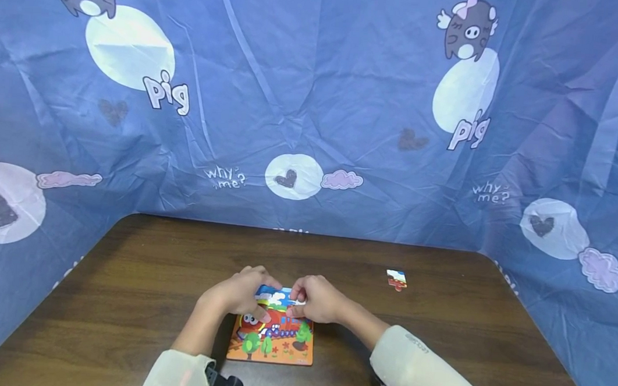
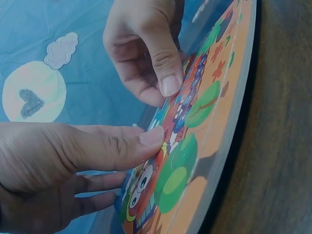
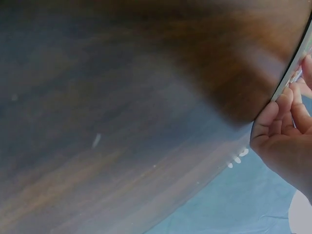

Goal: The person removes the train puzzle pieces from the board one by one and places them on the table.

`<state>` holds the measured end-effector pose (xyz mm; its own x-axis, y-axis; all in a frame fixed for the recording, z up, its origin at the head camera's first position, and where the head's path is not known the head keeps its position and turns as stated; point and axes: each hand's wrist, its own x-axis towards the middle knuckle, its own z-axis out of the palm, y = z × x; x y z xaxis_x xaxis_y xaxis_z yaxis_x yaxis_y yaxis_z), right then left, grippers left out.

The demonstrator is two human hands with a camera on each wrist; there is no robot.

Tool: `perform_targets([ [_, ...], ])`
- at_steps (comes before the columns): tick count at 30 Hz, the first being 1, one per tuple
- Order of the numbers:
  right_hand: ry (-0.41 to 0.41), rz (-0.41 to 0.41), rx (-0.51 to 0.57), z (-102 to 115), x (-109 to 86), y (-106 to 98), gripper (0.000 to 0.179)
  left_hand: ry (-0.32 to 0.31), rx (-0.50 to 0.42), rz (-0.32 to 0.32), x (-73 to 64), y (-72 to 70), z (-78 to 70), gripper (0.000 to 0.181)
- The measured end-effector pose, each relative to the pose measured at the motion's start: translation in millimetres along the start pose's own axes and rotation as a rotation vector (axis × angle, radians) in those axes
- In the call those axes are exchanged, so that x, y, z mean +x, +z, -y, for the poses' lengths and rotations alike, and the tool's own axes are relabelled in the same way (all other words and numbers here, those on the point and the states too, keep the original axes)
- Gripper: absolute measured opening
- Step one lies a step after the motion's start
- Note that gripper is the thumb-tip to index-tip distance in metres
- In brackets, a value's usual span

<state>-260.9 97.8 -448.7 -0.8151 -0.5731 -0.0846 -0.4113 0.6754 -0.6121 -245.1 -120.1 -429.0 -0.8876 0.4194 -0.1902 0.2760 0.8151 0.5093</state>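
Note:
A picture puzzle [image 1: 280,349] with a red cartoon train, green trees and an orange ground lies near the front middle of the table. My left hand [image 1: 241,294] is over its upper left part, thumb extended onto the train and fingers reaching to the top edge. At the upper right corner, my right hand [image 1: 320,298] has its fingers curled and pinches a puzzle piece by the cloud and train area, mostly hidden by the fingertips. In the left wrist view, the right thumb [image 2: 170,85] and the left thumb [image 2: 152,136] both come down on the picture.
A loose puzzle piece [image 1: 396,280] in white, blue and red lies on the brown wooden table [image 1: 439,316], to the right and behind the puzzle. A blue printed cloth [image 1: 313,111] hangs around the table's back and sides. A black wrist strap [image 1: 220,381] sits by the left sleeve.

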Motion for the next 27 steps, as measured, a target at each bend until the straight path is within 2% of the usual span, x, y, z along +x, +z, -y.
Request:
perform_targets([
  [7,0.006,0.015,0.028,3.5,0.2,-1.6,0.020,-0.005,0.001,-0.005,-0.5,0.2,-0.8,0.058],
  [17,0.020,-0.003,0.065,2.0,0.9,-0.5,0.024,0.014,0.017,-0.022,0.3,0.6,-0.4,0.061],
  [22,0.026,-0.005,0.070,1.3,1.4,-0.9,0.024,0.024,-0.012,-0.022,-0.9,-1.9,0.7,0.054],
  [27,0.030,-0.005,0.076,1.4,1.4,-0.4,0.024,0.033,-0.021,-0.079,-0.7,-2.7,7.6,0.039],
])
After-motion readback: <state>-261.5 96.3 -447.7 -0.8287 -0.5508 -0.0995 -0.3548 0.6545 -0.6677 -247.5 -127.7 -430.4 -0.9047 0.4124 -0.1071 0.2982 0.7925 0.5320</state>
